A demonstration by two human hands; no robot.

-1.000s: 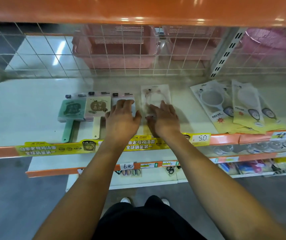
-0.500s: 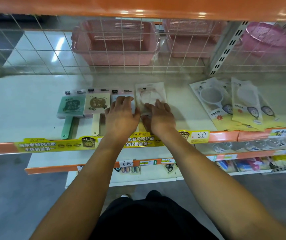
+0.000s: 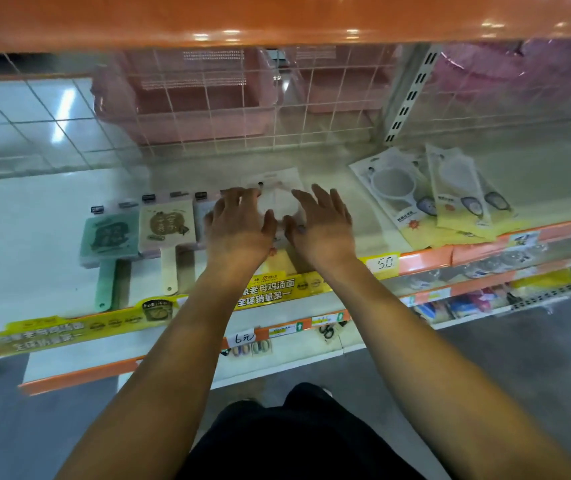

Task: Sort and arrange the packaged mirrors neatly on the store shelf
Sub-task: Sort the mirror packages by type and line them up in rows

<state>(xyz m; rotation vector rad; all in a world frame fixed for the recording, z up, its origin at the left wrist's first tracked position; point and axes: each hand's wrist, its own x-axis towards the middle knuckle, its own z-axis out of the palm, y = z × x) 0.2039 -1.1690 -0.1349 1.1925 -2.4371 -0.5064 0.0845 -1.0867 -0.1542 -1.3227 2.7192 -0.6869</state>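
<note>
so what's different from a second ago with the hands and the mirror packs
Both hands have lifted off the packs: the left hand and right hand, earlier pressed flat, now hang open on either side of the clear-packed mirror, which seems to sit as before. The green mirror, cream mirror and the fanned packs on the right stayed put.

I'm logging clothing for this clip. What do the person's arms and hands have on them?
Nothing visible: the left hand and right hand are bare, no gloves, rings or watch in view, and both forearms are bare with no sleeves showing. Dark clothing shows below.
</note>
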